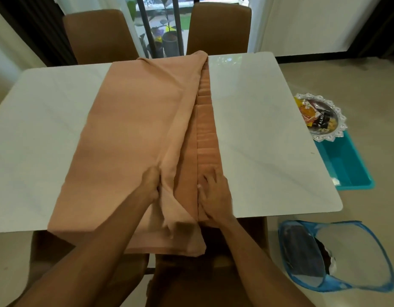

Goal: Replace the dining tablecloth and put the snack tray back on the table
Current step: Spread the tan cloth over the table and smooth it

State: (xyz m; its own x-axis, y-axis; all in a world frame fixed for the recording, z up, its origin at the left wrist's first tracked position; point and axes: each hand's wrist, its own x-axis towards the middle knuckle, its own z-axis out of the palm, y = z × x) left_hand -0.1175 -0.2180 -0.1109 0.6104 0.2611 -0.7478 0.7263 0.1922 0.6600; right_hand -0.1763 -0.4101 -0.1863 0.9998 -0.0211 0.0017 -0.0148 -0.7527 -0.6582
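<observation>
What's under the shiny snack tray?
A teal bin sits under the snack tray; the tray rests across its far end. Whatever is in the bin beneath the tray is covered.

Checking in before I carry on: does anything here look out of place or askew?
The snack tray sits off the table, perched on a teal bin on the floor. The tablecloth is only partly unfolded, covering just the middle strip. Nothing looks spilled or damaged.
</observation>
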